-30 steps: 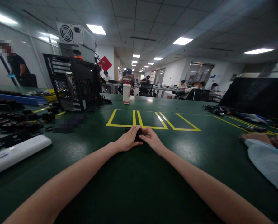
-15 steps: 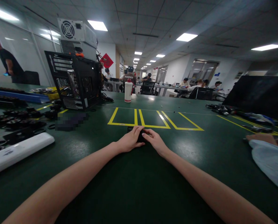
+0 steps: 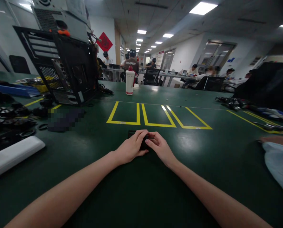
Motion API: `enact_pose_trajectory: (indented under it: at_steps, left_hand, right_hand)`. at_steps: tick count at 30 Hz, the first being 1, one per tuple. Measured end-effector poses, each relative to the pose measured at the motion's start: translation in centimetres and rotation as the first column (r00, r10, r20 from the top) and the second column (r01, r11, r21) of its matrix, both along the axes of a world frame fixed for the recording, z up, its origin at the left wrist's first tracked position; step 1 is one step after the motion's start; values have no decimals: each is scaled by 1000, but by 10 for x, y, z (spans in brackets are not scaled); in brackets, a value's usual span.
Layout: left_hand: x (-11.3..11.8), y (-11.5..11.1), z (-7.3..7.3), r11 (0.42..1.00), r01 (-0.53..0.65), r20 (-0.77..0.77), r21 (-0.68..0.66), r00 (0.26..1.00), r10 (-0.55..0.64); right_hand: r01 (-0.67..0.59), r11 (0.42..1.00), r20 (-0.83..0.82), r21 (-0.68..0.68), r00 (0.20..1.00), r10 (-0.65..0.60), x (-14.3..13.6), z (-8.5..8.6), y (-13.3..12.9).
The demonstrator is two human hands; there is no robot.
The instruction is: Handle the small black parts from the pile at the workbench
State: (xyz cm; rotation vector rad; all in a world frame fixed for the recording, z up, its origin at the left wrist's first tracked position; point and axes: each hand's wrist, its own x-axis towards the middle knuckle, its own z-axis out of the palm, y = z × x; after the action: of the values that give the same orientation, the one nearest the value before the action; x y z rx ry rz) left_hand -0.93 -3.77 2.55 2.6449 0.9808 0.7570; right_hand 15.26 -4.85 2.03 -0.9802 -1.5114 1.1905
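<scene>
My left hand (image 3: 131, 147) is closed around a small black object (image 3: 144, 145) on the green table, fingers over its top and thumb along its near side. From the other side, the bent fingers of my right hand (image 3: 162, 148) press together against the same object. A black corner shows past the left knuckles; most of the object is covered, so its kind is unclear. Just beyond the hands, yellow tape outlines (image 3: 158, 125) mark the green table (image 3: 141, 190).
A black computer case (image 3: 70, 68) stands at the back left, near a white bottle (image 3: 129, 83) with a red cap. Black parts and a white power-strip-like bar (image 3: 17, 155) lie left. At right are a co-worker's light-blue sleeve (image 3: 280, 164) and cables (image 3: 233, 103).
The camera view has tilted down and shifted slightly. Both hands stay on the black object with nearly the same grip.
</scene>
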Motion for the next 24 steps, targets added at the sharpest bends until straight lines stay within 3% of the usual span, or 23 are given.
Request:
enact_pose_trajectory:
  at_steps: [4,11,18,24]
  left_hand:
    - [-1,3,6,999,-12,-30,-49,999,10]
    - [-1,11,8,992,-4,-49,-124,999,-3]
    - [1,13,11,990,11,-83,-139,996,-22]
    - [3,8,8,992,-31,-43,-126,999,25]
  right_hand:
    - [-28,996,32,-86,999,31,1,2,0]
    - [-9,998,112,-60,994,16,4,6,-2]
    - [-5,991,99,-131,995,18,5,16,2]
    - [-51,995,11,-86,999,52,3,16,-5]
